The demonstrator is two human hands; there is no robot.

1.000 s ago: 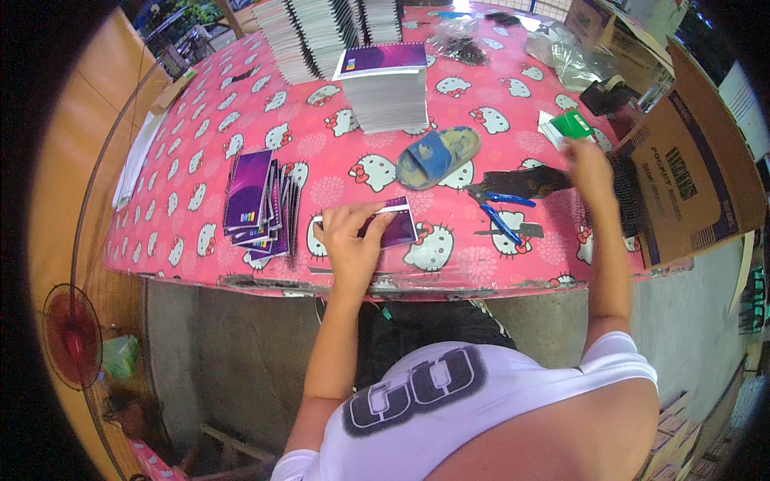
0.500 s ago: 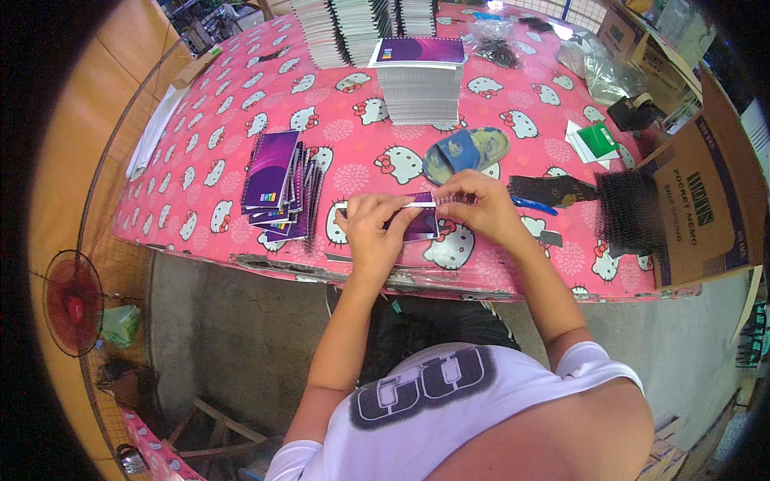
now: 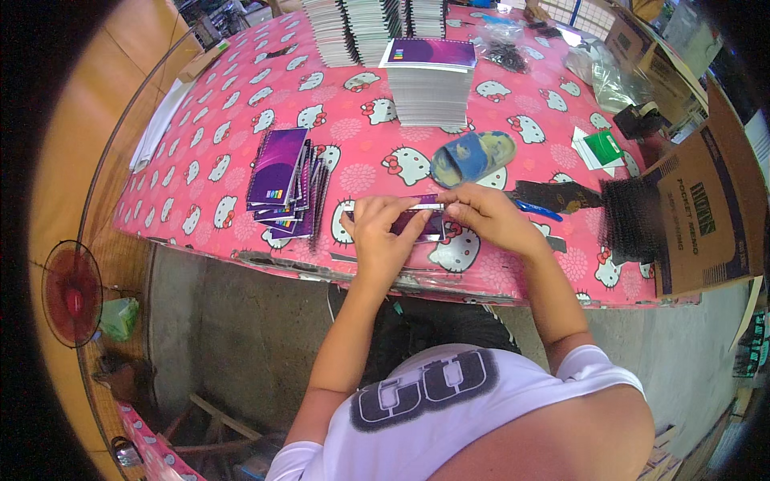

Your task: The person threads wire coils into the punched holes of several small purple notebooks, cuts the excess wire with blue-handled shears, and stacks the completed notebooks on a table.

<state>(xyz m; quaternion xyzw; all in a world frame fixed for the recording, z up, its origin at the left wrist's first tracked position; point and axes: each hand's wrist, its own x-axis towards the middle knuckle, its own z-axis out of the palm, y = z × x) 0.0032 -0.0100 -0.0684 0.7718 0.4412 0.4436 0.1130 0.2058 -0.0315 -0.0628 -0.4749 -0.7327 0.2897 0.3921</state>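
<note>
A small purple-covered notebook (image 3: 431, 230) lies near the front edge of the table, partly hidden under my fingers. My left hand (image 3: 380, 232) is closed on its left part, thumb and fingertips pressing the cover. At the upper right corner, along the top edge, my right hand (image 3: 491, 218) pinches with thumb and forefinger. Whether a wire coil sits between those fingertips is too small to tell. To the left is an uneven pile of purple spiral notebooks (image 3: 277, 172). Beyond my hands rests a blue and yellow slipper (image 3: 472, 158).
A tall stack of pages (image 3: 429, 96) with a purple cover stands farther back, before several bound stacks (image 3: 365, 32). At right are a blue pen (image 3: 537, 210), black coils (image 3: 630, 220), a green pad (image 3: 601, 149) and an open cardboard box (image 3: 702, 204). Plastic bags (image 3: 609, 76) lie beyond.
The view has shifted slightly. My fingers have moved a little on the notebook, and less of its white page edge shows between my hands. Both hands stay on it.
</note>
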